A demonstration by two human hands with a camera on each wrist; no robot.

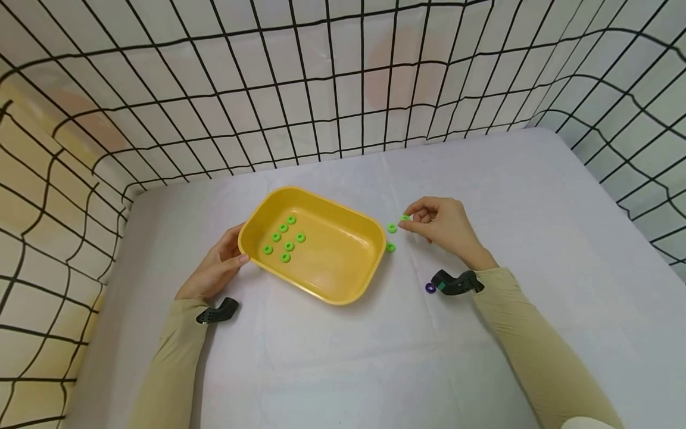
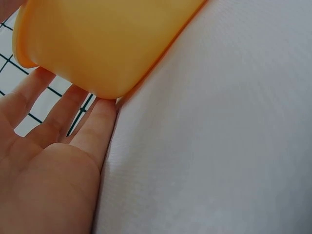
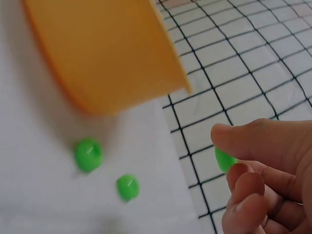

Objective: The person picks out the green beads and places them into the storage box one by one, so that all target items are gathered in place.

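Note:
A yellow plastic tray sits on the white-covered table with several small green rings inside, mostly toward its left end. My left hand grips that left end, thumb at the rim; in the left wrist view its fingers touch the tray's outer wall. Just right of the tray, my right hand pinches a green ring between thumb and finger, above the table. Below it lie two loose green rings, one closer to the tray and one farther out.
A purple ring lies on the table beside the black wrist camera of the right arm. Black wire grid panels stand along the back and both sides of the table.

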